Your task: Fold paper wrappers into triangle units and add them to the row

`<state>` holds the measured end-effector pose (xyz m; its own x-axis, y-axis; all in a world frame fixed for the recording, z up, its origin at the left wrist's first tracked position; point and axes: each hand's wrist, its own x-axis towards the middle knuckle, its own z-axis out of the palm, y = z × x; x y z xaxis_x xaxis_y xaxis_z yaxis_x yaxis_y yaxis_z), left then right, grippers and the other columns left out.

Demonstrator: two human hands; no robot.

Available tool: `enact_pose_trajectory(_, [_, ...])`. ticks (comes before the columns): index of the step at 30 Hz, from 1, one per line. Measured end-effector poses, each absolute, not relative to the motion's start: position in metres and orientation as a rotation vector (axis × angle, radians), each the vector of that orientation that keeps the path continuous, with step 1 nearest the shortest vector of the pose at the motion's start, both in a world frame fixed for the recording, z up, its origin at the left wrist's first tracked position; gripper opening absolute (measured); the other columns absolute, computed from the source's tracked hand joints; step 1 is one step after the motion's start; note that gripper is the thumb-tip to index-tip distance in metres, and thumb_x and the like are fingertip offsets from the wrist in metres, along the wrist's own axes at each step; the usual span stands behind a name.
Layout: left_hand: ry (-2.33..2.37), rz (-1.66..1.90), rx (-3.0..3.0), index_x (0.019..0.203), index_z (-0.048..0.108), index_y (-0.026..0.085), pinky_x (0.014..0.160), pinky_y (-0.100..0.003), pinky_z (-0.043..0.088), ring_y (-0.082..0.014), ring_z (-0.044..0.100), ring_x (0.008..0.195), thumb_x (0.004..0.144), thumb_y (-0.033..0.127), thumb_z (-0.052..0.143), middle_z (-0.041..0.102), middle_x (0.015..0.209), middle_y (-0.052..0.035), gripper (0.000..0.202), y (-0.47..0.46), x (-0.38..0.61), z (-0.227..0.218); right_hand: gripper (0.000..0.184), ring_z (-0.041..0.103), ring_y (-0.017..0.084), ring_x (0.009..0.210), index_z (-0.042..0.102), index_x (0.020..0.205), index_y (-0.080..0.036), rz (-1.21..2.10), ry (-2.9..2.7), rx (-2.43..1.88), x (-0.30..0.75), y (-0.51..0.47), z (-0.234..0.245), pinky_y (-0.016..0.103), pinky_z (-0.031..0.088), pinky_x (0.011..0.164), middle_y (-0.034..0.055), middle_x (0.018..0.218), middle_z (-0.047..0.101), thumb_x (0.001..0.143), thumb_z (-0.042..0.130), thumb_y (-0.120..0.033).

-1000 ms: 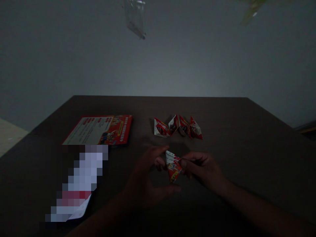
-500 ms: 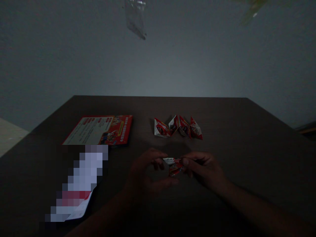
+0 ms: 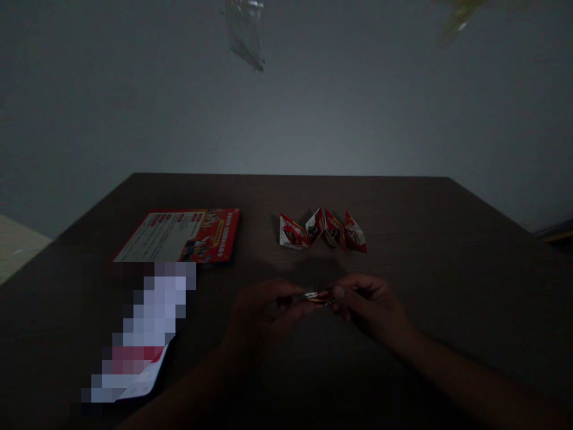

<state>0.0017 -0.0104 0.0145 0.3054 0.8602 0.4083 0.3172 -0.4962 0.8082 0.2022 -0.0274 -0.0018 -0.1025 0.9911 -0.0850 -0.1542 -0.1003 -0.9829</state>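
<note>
A small folded paper piece (image 3: pixel 317 297), printed red and white, is between my two hands above the table. My right hand (image 3: pixel 373 301) pinches its right end with thumb and index finger. My left hand (image 3: pixel 264 310) has thumb and fingers closed on its left side, pressing it fairly flat. Much of the piece is hidden by my fingers. Just beyond my hands, several folded paper pieces (image 3: pixel 333 232) of the same red print stand in a zigzag row on the table.
At the left lies a red and white printed booklet or box (image 3: pixel 210 236). Nearer me is a bright, partly pixelated object (image 3: pixel 141 382) with a dark edge. The dark table (image 3: pixel 268 191) meets a pale wall (image 3: pixel 358 107), where a clear plastic bag (image 3: pixel 246 36) hangs.
My left thumb and fingers have come together on the paper piece. The piece is squeezed flatter than before. My right hand keeps its pinch in nearly the same place.
</note>
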Motion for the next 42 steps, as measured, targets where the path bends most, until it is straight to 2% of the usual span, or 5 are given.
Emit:
enact_pose_trajectory(28, [1.036,1.058,1.921,0.074,0.071,0.016,0.046,-0.015,0.043,-0.0083,0.06,0.044,0.078,0.019,0.065,0.065,0.051,0.003,0.007,-0.0099,0.0027,0.0146,0.015,0.048,0.006,0.045,0.07,0.072,-0.015,1.3,-1.276,-1.158,0.1992,-0.0295,0.005,0.016,0.037,0.042,-0.001,0.054,0.061,0.074,0.072,-0.03])
enact_pose_trajectory(32, [1.055,1.006,1.894,0.076,0.071,0.016,0.049,-0.017,0.045,-0.0102,0.062,0.05,0.074,0.019,0.068,0.069,0.057,0.0017,0.005,-0.0096,0.0032,0.0162,0.016,0.049,0.006,0.045,0.069,0.069,-0.015,1.293,-1.275,-1.184,0.1999,-0.0291,0.0041,0.016,0.037,0.043,-0.0007,0.054,0.062,0.074,0.071,-0.03])
enact_pose_trajectory(36, [1.047,0.909,1.876,0.087,0.071,0.016,0.054,-0.019,0.047,-0.0126,0.064,0.059,0.072,0.023,0.071,0.072,0.069,-0.0006,0.016,-0.0091,0.0025,0.0148,0.018,0.048,0.006,0.045,0.069,0.068,-0.015,1.291,-1.285,-1.19,0.2018,-0.029,0.0024,0.016,0.036,0.043,-0.0011,0.052,0.061,0.075,0.071,-0.031])
enact_pose_trajectory(39, [1.058,0.791,1.883,0.095,0.07,0.017,0.058,-0.02,0.046,-0.0136,0.064,0.064,0.076,0.028,0.067,0.072,0.075,-0.0016,0.023,-0.0091,0.0023,0.0143,0.018,0.048,0.006,0.045,0.068,0.066,-0.015,1.301,-1.287,-1.184,0.2022,-0.0295,0.0026,0.016,0.036,0.042,-0.0015,0.052,0.06,0.075,0.07,-0.031])
enact_pose_trajectory(42, [1.013,0.695,1.923,0.091,0.069,0.015,0.058,-0.02,0.043,-0.0122,0.061,0.063,0.083,0.032,0.058,0.069,0.071,-0.0008,0.021,-0.009,0.0026,0.0159,0.019,0.048,0.006,0.044,0.066,0.065,-0.014,1.3,-1.299,-1.185,0.2018,-0.0299,0.0036,0.016,0.036,0.042,-0.0019,0.051,0.059,0.075,0.07,-0.03])
